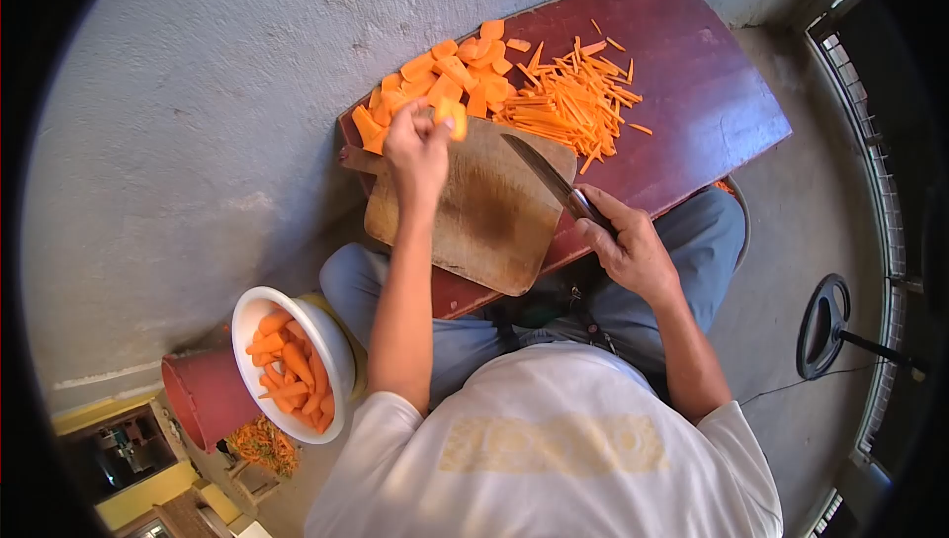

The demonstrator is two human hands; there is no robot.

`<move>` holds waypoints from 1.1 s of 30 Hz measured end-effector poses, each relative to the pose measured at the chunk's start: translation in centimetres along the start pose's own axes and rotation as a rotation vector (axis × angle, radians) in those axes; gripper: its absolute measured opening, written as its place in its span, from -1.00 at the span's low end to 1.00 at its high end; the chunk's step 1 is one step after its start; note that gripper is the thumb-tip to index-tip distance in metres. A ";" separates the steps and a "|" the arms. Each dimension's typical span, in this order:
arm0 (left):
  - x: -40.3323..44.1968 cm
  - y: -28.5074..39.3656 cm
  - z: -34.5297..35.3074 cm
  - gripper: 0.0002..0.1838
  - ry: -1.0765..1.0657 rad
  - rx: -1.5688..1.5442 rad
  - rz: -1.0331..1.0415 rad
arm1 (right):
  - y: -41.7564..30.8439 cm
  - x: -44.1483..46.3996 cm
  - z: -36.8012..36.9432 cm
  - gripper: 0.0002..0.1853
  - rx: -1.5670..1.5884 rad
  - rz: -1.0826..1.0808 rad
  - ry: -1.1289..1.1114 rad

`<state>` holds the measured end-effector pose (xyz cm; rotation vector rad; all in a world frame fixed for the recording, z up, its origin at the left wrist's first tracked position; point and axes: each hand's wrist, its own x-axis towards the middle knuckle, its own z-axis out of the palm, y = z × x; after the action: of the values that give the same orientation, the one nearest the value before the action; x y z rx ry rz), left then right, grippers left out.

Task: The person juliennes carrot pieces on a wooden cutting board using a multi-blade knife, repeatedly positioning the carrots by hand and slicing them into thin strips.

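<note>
My left hand [418, 148] is closed on a carrot slice [453, 119], held above the far left part of the wooden cutting board [484, 207]. Just beyond it lies a pile of carrot slices [474, 62]. In my right hand [630, 244] is a knife [542, 165], gripped by its dark handle, with the blade pointing away and to the left over the board's right edge. A heap of carrot sticks [573, 98] rests past the blade tip, touching the slices on its left side.
The board sits on a dark red table [682, 54] against a grey wall [217, 93]. At lower left, a white basin [341, 370] holds whole peeled carrots [292, 365], beside a red bucket [203, 395] and peelings [265, 442]. A steering-wheel-like object [823, 326] stands at right.
</note>
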<state>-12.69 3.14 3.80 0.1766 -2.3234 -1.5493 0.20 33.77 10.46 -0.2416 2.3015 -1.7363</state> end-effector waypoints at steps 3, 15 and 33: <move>-9.2 3.1 -0.2 -0.49 -0.091 -0.066 -0.136 | -0.6 -0.6 0.8 -0.60 -0.002 -0.002 -0.021; -14.3 1.3 -3.2 -0.57 -0.371 0.377 0.430 | -2.5 -0.1 4.3 -0.51 -0.192 -0.074 -0.259; -14.3 0.6 -1.9 -0.65 -0.335 0.460 0.501 | -3.3 -0.9 4.2 -0.52 -0.462 -0.064 -0.273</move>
<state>1.39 5.79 1.96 -0.5569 -2.6682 -0.8396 2.27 29.28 12.59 -0.6002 2.4686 -1.0874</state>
